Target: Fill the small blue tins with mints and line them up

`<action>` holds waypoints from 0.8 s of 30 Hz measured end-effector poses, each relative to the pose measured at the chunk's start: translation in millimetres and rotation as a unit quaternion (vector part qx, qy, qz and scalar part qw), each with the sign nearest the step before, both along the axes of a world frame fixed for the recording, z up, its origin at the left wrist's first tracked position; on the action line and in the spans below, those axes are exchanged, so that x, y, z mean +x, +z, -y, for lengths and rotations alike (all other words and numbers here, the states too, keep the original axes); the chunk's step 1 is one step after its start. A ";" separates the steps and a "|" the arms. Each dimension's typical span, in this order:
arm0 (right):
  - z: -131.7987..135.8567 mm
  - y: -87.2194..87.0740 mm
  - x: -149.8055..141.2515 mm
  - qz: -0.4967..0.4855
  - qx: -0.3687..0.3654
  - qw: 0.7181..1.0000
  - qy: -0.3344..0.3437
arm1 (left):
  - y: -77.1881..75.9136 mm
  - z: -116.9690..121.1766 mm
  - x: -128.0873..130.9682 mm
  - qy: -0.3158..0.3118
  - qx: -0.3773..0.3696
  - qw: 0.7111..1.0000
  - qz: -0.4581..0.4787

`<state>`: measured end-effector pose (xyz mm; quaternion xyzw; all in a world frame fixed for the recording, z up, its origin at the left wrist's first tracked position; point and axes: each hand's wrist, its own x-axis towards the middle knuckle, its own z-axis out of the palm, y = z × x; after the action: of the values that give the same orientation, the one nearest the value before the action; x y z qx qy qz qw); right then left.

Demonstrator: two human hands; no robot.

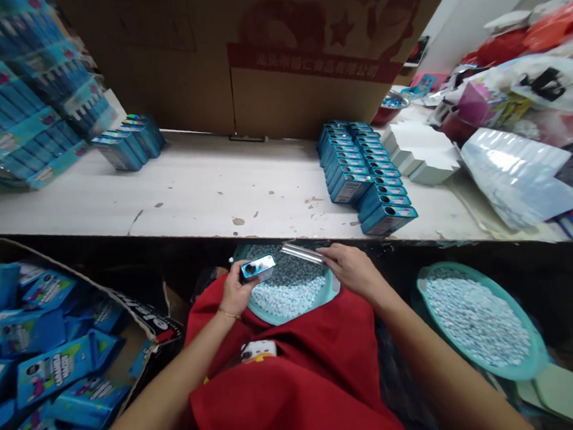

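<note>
Box [258, 268], small and blue, is held above the left side of a basin [276, 320] of pale pellets [291, 296]; from where I stand, the left hand [235, 290] has its fingers bent around it. The right hand [350, 266] pinches a shiny metal tool [302, 254], fingers nearly together, its far end near the box. Beyond, blue cartons [367, 171] stand in rows on a white table [244, 192].

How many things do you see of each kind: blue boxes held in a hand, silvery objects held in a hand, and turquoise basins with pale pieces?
Held blue box, in left hand: 1
Held silvery object, in right hand: 1
Turquoise basins, central basin and right-side basin: 2
Total: 4
</note>
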<state>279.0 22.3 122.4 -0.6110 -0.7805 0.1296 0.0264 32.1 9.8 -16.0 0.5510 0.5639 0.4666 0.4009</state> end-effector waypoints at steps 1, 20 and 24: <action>-0.7 -5.0 -1.1 -0.032 0.003 0.999 -0.004 | -0.1 -1.7 4.3 -0.018 -0.001 1.000 -0.003; -0.7 -15.5 -40.4 -0.003 0.039 0.993 0.114 | 40.8 2.0 25.4 -0.085 0.015 0.995 0.050; -46.4 27.7 8.5 0.072 0.130 0.989 0.021 | 83.5 0.0 -17.5 0.000 0.043 0.996 0.082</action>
<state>287.5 68.7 150.1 -0.5936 -0.8033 -0.0161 0.0467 14.6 9.8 67.5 0.5271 0.5088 0.5340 0.4220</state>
